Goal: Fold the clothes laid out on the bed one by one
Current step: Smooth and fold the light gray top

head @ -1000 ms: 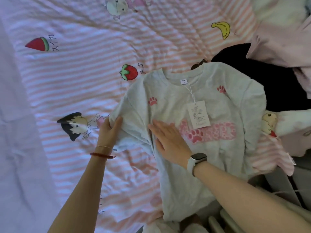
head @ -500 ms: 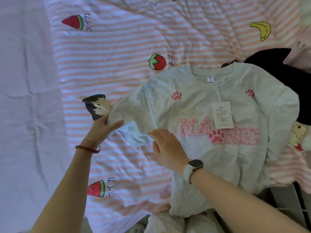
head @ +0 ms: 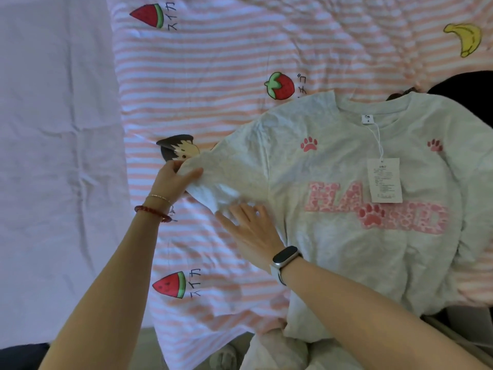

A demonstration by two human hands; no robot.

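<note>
A pale grey T-shirt (head: 346,161) with pink lettering and paw prints lies front up on the striped bedspread, a paper tag (head: 384,180) hanging from its collar. My left hand (head: 173,180) pinches the end of the shirt's left sleeve between thumb and fingers and holds it stretched outward. Flat on the shirt just under that sleeve lies my right hand (head: 250,231), fingers straight and spread, a smartwatch on its wrist.
The pink-striped bedspread (head: 213,62) with fruit pictures covers the bed; a plain white sheet (head: 53,129) lies to the left. A black garment (head: 464,86) sits at the right edge. More pale cloth (head: 277,348) is bunched at the bottom.
My left hand has drawn the sleeve out to the left and flattened it. My right hand has slid a little toward the sleeve. The view has shifted left.
</note>
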